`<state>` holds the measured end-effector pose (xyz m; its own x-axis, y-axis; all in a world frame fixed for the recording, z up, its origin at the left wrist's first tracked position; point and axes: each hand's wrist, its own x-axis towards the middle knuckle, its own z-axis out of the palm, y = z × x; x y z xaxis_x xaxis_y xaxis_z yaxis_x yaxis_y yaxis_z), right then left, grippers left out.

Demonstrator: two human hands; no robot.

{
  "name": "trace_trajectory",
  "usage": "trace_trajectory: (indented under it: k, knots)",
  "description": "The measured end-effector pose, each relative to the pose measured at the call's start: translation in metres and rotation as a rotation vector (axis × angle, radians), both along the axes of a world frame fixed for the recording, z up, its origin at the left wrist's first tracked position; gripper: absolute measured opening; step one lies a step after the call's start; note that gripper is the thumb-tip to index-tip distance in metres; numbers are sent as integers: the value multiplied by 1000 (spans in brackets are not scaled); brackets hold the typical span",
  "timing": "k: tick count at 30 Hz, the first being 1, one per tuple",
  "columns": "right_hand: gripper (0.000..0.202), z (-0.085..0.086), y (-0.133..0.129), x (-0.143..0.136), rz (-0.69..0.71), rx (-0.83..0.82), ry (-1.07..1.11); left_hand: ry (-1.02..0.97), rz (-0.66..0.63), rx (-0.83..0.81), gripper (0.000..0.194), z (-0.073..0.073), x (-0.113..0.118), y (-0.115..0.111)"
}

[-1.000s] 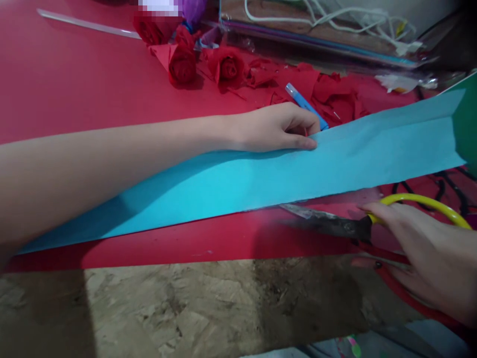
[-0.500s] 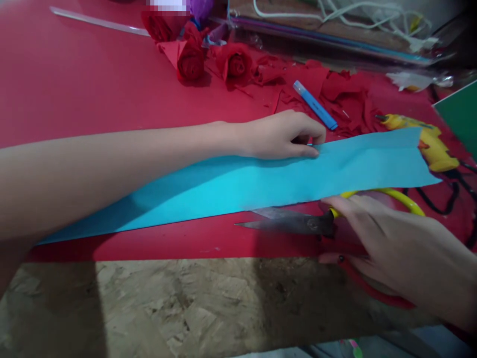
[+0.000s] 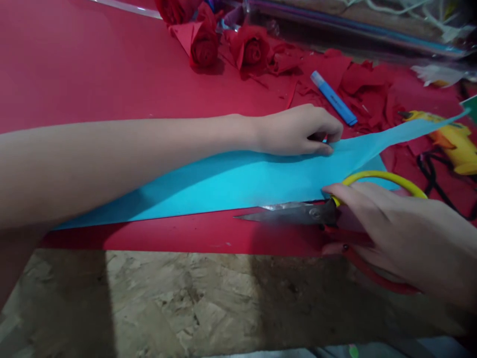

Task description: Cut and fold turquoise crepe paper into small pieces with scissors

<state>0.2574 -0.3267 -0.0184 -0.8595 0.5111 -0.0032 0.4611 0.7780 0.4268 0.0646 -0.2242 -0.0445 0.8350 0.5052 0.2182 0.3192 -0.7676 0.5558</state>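
Two hands are busy: your left hand pinches the upper edge of the blue paper, which lies across the red table, its far right end curling up. Your right hand grasps the scissors, blades at the lower edge. The paper looks light, soft and easily creased, so hold it flat near the blades. The blue marker bears dark lettering, too blurred for you to read.

Red desk, light-blue strip across the middle, red roses at top, blue marker among scraps upper right, glue gun far right
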Motion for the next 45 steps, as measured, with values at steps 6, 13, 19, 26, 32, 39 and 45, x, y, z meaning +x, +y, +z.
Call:
trace_trajectory:
  k: [6,13,19,26,32,39,45]
  knots:
    - [48,-5,-2,12,46,48,-34,-20,-15,-2,23,-1,0,1]
    - [56,-1,-2,-10,71,50,-2,-78,-55,62,21,-7,1,2]
    - [54,-2,-3,-18,83,59,-16,-104,-52,19,17,-8,1,2]
    - [56,-2,-5,-17,84,40,5,-67,-32,-69,17,-6,-1,1]
    - [52,1,-3,-40,91,3,55,-118,-75,71,23,-8,-1,1]
    - [58,-2,-7,-24,118,20,29,-77,-60,69,22,-8,-1,3]
    - [54,-2,-6,-50,115,24,49,-143,-91,74,23,-10,0,3]
